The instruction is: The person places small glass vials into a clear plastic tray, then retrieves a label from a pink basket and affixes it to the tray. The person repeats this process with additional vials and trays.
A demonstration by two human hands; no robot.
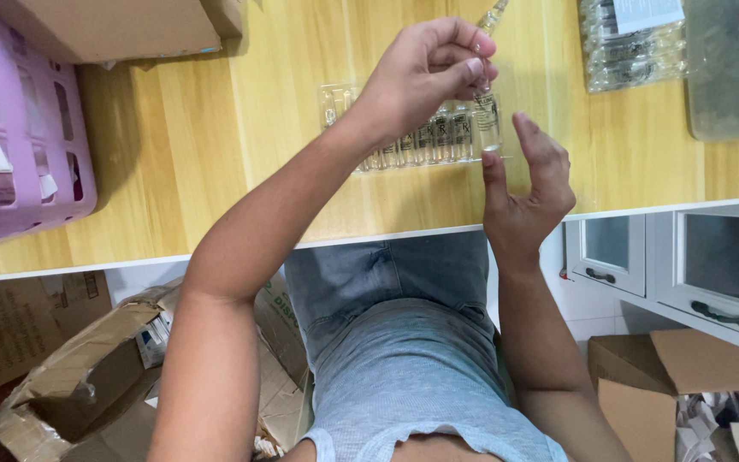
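My left hand [428, 73] is raised over the wooden table [190, 162], its fingertips pinching the neck of a clear glass ampoule [487, 120] that hangs upright. My right hand [528, 192] is just below and to the right of it, fingers spread and empty, index fingertip close to the ampoule's bottom. Under both hands lies a clear plastic tray [335, 101] with a row of several labelled ampoules [438, 137] in its slots. Part of the tray is hidden by my left wrist.
A lilac plastic basket [14, 128] stands at the left, a cardboard box [113, 26] at the back left. Stacked clear trays [630, 51] and a grey-lidded container [733, 68] sit at the back right. Open cartons [87, 376] lie on the floor; white drawers [712, 274] are at right.
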